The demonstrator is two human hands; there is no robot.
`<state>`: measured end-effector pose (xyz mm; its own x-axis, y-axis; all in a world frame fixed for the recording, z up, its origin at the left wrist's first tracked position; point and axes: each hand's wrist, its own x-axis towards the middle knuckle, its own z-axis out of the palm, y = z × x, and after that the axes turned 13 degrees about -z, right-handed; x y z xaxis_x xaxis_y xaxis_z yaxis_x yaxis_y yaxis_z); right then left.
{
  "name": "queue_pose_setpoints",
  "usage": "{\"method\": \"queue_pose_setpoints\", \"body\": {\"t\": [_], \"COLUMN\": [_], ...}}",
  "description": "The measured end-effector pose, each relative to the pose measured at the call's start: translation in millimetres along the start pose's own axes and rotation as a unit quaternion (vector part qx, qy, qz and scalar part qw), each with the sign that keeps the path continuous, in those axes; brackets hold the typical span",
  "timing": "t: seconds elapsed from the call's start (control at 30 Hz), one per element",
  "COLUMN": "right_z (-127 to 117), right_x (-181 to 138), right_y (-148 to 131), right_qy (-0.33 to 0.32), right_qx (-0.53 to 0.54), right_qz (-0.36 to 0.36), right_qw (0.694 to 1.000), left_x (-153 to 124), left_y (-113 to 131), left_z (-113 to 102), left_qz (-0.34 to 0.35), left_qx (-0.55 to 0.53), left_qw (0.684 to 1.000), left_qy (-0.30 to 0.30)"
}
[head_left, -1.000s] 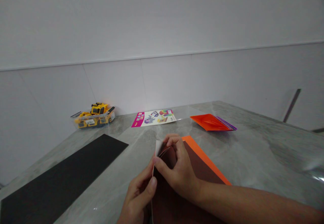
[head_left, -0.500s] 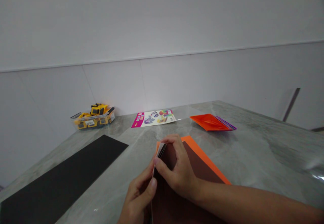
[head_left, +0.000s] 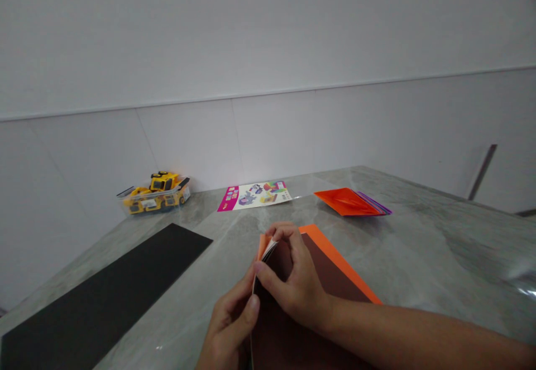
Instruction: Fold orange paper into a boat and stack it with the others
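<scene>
A stack of coloured paper (head_left: pixel 330 280) lies in front of me, dark brown on top with an orange sheet (head_left: pixel 335 258) showing along its right side. The left edge of this stack is lifted. My left hand (head_left: pixel 232 322) pinches that raised edge from the left, thumb against it. My right hand (head_left: pixel 293 280) reaches over the brown sheet and holds the far left corner, where orange, white and dark layers are fanned slightly apart between thumb and fingers. The lower part of the stack is hidden behind my right forearm.
On the grey table (head_left: pixel 419 258) a black sheet (head_left: pixel 113 292) lies to the left. Behind it stands a clear plastic box (head_left: pixel 153 200) with yellow toy vehicles. A printed packaging sheet (head_left: pixel 255 195) is near the wall, and folded orange and purple paper (head_left: pixel 352 202) sits back right.
At the far left corner, the layers have shifted: more orange paper now shows and the white layers lean right, towards my right fingers. Both hands stay in nearly the same place.
</scene>
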<state>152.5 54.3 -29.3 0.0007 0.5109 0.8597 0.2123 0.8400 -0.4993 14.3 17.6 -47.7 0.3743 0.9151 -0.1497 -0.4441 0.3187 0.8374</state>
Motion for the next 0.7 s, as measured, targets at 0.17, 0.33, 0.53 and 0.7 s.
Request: {"method": "queue_pose_setpoints", "body": {"t": [0.17,0.33,0.53,0.7], "right_z": [0.3,-1.6,-1.7,-0.4], "right_x": [-1.3,0.5,0.9,1.0], "right_y": [0.5,-0.8,0.4,-3.3], "right_qy": [-0.003,-0.017,-0.019,-0.062], "right_qx": [-0.009,-0.027,-0.034,-0.018], "right_qz": [0.008,0.003,-0.009,-0.023], "right_qw": [1.000,0.999,0.999,0.998], "left_x": [-0.3,0.4,3.6,8.7], "left_y": [0.6,-0.3,-2.0,-3.5], "left_z": [1.0,-0.8,-0.1,1.4], "left_qz": [-0.003,-0.002,0.015,-0.004], "left_qx": [-0.004,-0.006,0.025,0.111], "left_qw": [1.000,1.000,1.000,0.994], "left_qy": [0.008,0.018,-0.009,0.020]}}
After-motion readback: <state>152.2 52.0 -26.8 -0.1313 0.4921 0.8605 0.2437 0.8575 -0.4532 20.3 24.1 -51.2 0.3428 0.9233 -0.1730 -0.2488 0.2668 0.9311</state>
